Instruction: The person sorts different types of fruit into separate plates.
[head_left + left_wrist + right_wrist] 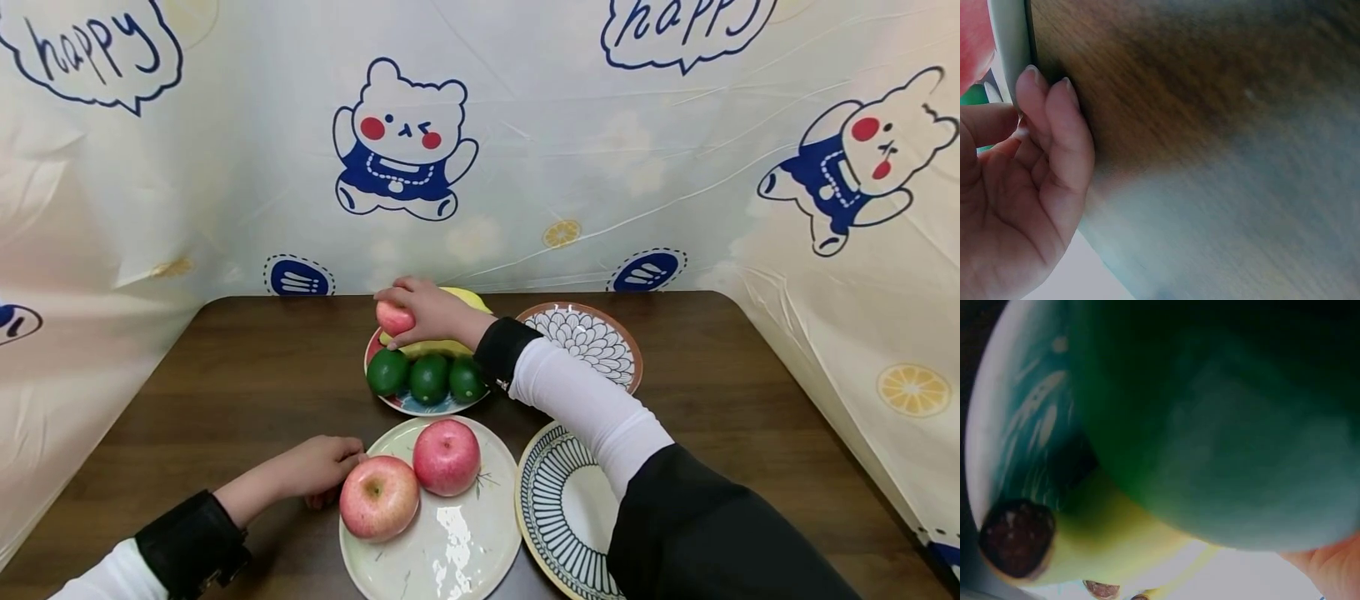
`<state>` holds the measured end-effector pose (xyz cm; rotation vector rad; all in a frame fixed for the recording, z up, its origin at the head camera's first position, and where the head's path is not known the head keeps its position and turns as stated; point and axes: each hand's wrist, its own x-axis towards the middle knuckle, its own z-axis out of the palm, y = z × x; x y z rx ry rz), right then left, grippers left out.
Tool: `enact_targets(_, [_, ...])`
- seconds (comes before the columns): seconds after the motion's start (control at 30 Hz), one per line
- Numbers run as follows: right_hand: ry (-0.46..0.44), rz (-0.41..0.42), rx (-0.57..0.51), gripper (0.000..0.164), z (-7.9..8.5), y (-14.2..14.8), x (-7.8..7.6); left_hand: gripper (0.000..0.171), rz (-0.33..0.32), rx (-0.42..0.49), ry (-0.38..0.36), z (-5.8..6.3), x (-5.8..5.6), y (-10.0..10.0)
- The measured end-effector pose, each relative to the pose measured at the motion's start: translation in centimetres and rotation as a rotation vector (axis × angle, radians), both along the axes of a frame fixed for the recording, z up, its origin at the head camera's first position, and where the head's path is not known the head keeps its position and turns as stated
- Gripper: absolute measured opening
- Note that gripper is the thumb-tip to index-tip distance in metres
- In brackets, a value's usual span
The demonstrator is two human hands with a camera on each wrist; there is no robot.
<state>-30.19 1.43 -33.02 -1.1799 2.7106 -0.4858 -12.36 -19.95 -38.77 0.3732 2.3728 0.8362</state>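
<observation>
Two apples (379,498) sit on the pale plate (495,517), its rim pinched by the left hand (318,467), and a tilt there could set them rolling. Beyond, three avocados (429,379) line the dish (405,405), where the low right cuff (504,352) might nudge one off. Over the bananas (442,347) behind, the right hand (435,312) grips a third apple (394,318), which could drop if those fingers loosen.

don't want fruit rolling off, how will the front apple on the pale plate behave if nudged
The front apple will likely roll, being round. It may slide too, since the pale plate shows glossy glare. Pushed leftward, it could go over the rim, as it sits close to the plate's left edge.
</observation>
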Motion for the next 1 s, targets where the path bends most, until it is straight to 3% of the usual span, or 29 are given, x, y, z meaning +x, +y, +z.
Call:
enact_targets(0.57, [-0.004, -0.026, 0.014, 0.076, -0.8, -0.3, 0.4, 0.02, -0.003, 0.018, 0.002, -0.1, 0.2, -0.1])
enact_targets(1.0, [0.036, -0.061, -0.027, 0.073, -0.7, 1.9, -0.2, 0.021, 0.014, 0.003, 0.007, -0.1, 0.2, -0.2])
